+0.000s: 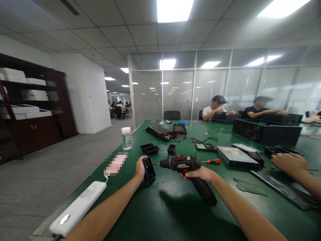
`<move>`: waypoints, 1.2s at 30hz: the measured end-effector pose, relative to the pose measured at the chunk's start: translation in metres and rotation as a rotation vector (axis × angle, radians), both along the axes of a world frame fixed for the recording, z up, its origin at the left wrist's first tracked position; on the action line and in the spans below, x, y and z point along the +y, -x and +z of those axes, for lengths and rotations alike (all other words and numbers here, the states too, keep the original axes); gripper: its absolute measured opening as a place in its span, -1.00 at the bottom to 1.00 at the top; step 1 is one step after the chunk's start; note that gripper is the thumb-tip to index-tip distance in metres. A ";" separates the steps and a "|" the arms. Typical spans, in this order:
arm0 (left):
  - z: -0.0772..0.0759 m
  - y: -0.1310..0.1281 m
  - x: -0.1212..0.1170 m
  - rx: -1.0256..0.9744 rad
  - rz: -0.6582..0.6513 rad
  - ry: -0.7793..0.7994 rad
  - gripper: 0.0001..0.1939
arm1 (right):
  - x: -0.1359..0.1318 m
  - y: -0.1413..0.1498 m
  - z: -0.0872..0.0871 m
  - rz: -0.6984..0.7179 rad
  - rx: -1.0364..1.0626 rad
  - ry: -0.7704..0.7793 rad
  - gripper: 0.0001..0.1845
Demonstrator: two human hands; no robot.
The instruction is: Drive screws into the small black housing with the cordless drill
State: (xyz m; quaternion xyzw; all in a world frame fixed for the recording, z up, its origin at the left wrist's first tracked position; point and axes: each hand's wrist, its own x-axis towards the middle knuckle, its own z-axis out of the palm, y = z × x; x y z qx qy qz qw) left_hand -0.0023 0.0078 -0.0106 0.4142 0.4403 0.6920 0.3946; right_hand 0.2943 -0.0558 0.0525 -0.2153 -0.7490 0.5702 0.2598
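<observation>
The green table (pixel 140 214) is taken up by the spread of parts, and above its near half the work is held clear of the surface; the largest thing in hand is the black power drill (pixel 184 163), carried level by the right hand (pixel 200 173), which is closed around the top of the handle, just under the body; a fair weight may be expected, nose-heavy perhaps, with a stiff casing and a grip unlikely to slip; it is best held high on the handle, as is done here, with the nose left free.

The smaller black tray (pixel 149 172) is held tilted to the left of the drill's nose, its open face turned partly toward the drill; its left edge is gripped by the left hand (pixel 140 169), though the fingers behind are hidden; it is judged light and rigid, probably smooth plastic, easily twisted by a turning bit; a firm hold on the outer wall, well away from the opening, would be advised.

Smallest is the thin bit (pixel 155 164), pointed at the tray; whether contact is made cannot be told; stiffness is presumed, but side load should be avoided.
</observation>
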 end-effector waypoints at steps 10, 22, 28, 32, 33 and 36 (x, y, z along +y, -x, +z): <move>-0.001 0.000 0.001 -0.040 -0.031 0.015 -0.63 | -0.001 0.001 0.000 -0.016 0.000 0.000 -0.63; -0.004 0.001 0.003 -0.059 -0.041 0.005 -0.67 | 0.000 0.000 0.000 -0.015 -0.006 -0.007 -0.65; -0.004 0.002 0.004 -0.033 -0.026 0.023 -0.63 | 0.000 0.001 0.001 -0.009 -0.005 -0.021 -0.67; -0.004 0.001 0.003 -0.048 -0.035 0.022 -0.64 | -0.001 0.001 0.001 -0.019 0.002 0.002 -0.66; -0.003 0.001 0.003 -0.054 -0.036 0.023 -0.65 | -0.001 0.001 0.001 -0.021 -0.001 0.005 -0.66; -0.001 0.000 0.002 -0.067 -0.028 0.026 -0.65 | -0.002 0.002 0.002 -0.031 -0.003 0.010 -0.64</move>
